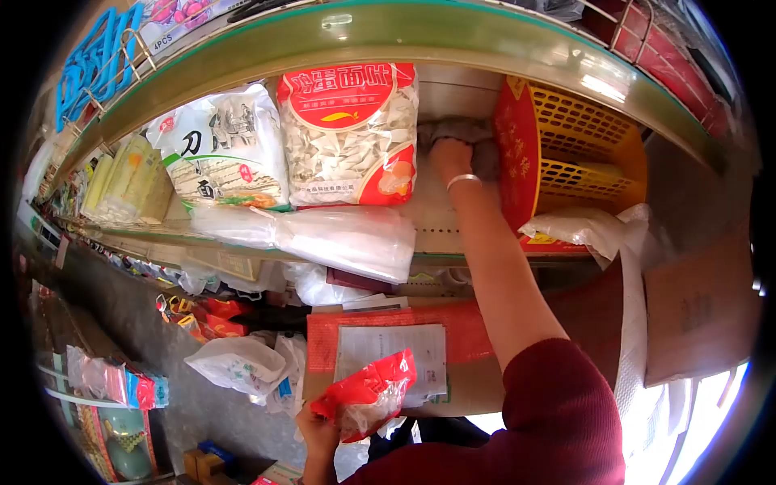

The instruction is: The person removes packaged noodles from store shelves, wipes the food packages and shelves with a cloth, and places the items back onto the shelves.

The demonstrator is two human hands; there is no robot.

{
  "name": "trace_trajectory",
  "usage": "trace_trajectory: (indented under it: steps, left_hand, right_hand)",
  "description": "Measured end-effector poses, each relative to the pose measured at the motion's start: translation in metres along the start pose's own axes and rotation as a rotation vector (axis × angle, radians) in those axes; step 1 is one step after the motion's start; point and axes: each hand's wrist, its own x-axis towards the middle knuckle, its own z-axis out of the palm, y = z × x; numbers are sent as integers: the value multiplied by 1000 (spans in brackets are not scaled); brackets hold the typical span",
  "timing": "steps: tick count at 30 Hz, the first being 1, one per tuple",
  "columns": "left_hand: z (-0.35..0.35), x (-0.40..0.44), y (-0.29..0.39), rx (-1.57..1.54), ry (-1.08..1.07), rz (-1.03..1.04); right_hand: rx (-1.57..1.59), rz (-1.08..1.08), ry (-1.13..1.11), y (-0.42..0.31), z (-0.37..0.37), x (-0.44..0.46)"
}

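Left hand (318, 432) — grips red packet (373, 394) | right hand (452, 156) — at grey cloth (457, 129)

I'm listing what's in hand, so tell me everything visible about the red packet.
The red packet looks like shiny, crinkled plastic film, with a clear section showing pale contents too indistinct to name. It slants up to the right in the picture, its left end gripped in the person's left hand. It overlaps the printed sheet in view; whether they touch is unclear.
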Motion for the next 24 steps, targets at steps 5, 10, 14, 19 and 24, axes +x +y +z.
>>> trace_trajectory:
  steps: [5,10,14,19,24]
  left_hand:
    - [-7,9,-34,70,-111,-33]
    - [-3,18,-11,-67,-130,-105]
    - [-4,12,-16,-90,-114,-117]
    - [-7,2,-13,78,-62,-61]
    - [-5,1,-15,-13,-99,-64]
  right_hand:
    - [-136,-186,-4,-6,-43,-144]
    - [-86,-187,-123,-3,-44,-160]
    - [-160,-105,12,3,-7,-49]
    - [39,-26,23,12,10,12]
    - [-137,-45,-167,4,-38,-94]
